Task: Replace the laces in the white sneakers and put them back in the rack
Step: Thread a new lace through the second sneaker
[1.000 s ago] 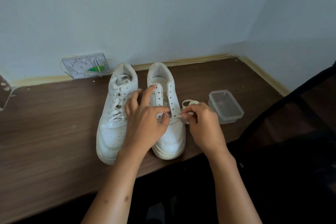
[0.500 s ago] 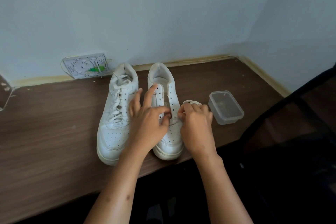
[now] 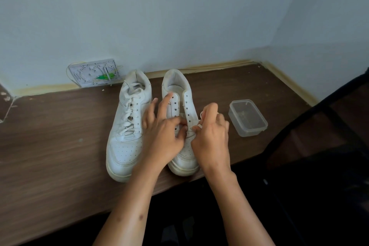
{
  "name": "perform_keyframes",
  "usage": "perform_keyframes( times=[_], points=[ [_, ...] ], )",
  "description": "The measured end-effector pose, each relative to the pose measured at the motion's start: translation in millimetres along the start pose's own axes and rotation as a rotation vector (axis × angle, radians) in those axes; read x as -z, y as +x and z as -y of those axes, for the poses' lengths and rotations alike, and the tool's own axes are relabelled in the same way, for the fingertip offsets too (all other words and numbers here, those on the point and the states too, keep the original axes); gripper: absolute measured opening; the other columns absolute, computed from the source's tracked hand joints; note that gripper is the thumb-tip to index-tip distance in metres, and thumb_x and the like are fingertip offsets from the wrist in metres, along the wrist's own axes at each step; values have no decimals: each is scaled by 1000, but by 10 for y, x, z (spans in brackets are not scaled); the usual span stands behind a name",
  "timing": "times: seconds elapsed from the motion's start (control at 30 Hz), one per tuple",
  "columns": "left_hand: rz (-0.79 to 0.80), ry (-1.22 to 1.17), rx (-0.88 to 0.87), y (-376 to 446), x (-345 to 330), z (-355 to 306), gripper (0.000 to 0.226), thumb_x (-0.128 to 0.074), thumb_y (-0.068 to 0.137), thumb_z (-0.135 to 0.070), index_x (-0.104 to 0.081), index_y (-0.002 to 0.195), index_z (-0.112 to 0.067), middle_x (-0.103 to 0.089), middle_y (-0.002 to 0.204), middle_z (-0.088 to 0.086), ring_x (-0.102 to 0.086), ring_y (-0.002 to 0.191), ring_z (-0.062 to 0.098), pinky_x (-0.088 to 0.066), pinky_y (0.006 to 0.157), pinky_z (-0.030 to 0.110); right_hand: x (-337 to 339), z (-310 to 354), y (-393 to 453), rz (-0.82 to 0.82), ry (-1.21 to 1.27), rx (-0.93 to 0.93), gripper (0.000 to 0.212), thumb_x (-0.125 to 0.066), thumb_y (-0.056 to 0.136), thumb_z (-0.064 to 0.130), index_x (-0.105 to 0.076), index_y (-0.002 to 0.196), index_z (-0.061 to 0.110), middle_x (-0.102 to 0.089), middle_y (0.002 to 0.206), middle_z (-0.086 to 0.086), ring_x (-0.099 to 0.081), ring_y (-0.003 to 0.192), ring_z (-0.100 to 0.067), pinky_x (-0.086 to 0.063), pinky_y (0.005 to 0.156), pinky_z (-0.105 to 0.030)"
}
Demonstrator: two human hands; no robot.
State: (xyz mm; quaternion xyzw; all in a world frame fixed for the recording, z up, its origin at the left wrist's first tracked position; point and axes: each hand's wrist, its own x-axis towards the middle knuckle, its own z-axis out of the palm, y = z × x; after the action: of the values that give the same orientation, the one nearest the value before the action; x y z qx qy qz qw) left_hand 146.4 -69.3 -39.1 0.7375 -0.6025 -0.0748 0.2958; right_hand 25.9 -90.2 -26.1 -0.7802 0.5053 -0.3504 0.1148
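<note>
Two white sneakers stand side by side on the brown table, toes toward me. The left sneaker [image 3: 127, 126] is fully laced. The right sneaker [image 3: 180, 94] shows bare eyelet rows. My left hand [image 3: 163, 136] lies over its lower eyelets, thumb and a finger pinching at the tongue, the other fingers spread. My right hand [image 3: 211, 136] is curled against the sneaker's right side and pinches a white lace [image 3: 200, 126] at a low eyelet. Most of the lace is hidden under this hand.
A clear plastic container [image 3: 247, 118] sits open on the table [image 3: 50, 146] just right of my right hand. A clear flat packet [image 3: 93, 73] with a green item leans on the wall behind the shoes. A dark chair [image 3: 319, 146] stands at the right.
My right hand has moved left and in against the right sneaker's eyelets, covering the coiled lace. My left hand has stayed on the shoe with small finger shifts.
</note>
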Motion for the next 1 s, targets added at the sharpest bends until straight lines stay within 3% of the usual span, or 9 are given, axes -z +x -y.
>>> perform_keyframes(
  times=[0.2, 0.33, 0.43, 0.53, 0.6, 0.63, 0.73, 0.9, 1.0],
  points=[
    [-36, -68, -10, 14, -14, 2, 9, -68, 87, -32, -74, 94, -32, -14, 160, -12, -5, 146, 23, -14, 118, 50, -44, 52, -16, -50, 65, 16, 46, -56, 77, -12, -28, 95, 19, -31, 67, 14, -43, 80, -22, -38, 81, -38],
    [34, 2, -23, 7, -37, 10, 17, -60, 93, -34, -72, 105, -35, -1, 163, -11, 5, 147, 21, -11, 118, 53, 4, -45, 35, -12, 212, -111, 35, -69, 84, 5, -42, 99, 22, -50, 72, 11, -52, 84, -19, -46, 83, -45],
    [85, 47, -40, -11, -43, 19, 16, -53, 96, -33, -67, 104, -34, 10, 162, -13, 7, 147, 20, -10, 118, 51, 51, -139, 87, 46, 229, -156, 19, -72, 86, 18, -56, 90, 28, -57, 77, 16, -55, 90, -14, -47, 86, -47],
    [62, 6, -63, -16, -34, 22, 9, -54, 96, -31, -62, 97, -28, 6, 163, -11, 0, 146, 18, -16, 116, 47, 57, -158, 85, 56, 246, -184, 24, -75, 83, 16, -60, 77, 33, -61, 79, 19, -58, 89, -12, -48, 86, -47],
    [57, 3, -73, -24, -28, -8, 11, -50, 97, -31, -59, 96, -24, 6, 163, -9, -4, 146, 18, -34, 107, 42, 53, -171, 89, 57, 270, -221, 30, -77, 80, 15, -59, 72, 37, -61, 77, 20, -60, 87, -10, -49, 85, -48],
    [62, 26, -70, -29, -28, -32, 14, -47, 98, -32, -57, 97, -22, 8, 163, -7, -4, 147, 20, -43, 94, 38, 50, -181, 94, 62, 278, -235, 32, -78, 80, 16, -58, 72, 39, -62, 77, 20, -61, 86, -10, -49, 85, -48],
    [55, 113, -95, -48, -86, -69, 27, -31, 97, -35, -49, 100, -15, 14, 163, -1, -8, 149, 28, -49, 64, 31, 41, -191, 102, 80, 289, -243, 28, -77, 81, 17, -60, 76, 38, -63, 76, 19, -62, 86, -10, -48, 85, -51],
    [60, 167, -126, -60, -156, -60, 27, -29, 97, -32, -45, 103, -12, 20, 162, 5, -5, 150, 34, -41, 57, 26, 1, -189, 100, 99, 230, -223, 17, -75, 82, 21, -64, 81, 33, -64, 90, 16, -60, 93, -14, -48, 88, -49],
    [40, 159, -135, -83, -158, -91, 21, -37, 98, -25, -46, 108, -9, 18, 162, 6, -5, 149, 39, -46, 59, 28, 13, -203, 109, 95, 218, -238, 17, -76, 82, 23, -66, 87, 35, -62, 105, 11, -57, 102, -19, -46, 93, -48]
  ],
)
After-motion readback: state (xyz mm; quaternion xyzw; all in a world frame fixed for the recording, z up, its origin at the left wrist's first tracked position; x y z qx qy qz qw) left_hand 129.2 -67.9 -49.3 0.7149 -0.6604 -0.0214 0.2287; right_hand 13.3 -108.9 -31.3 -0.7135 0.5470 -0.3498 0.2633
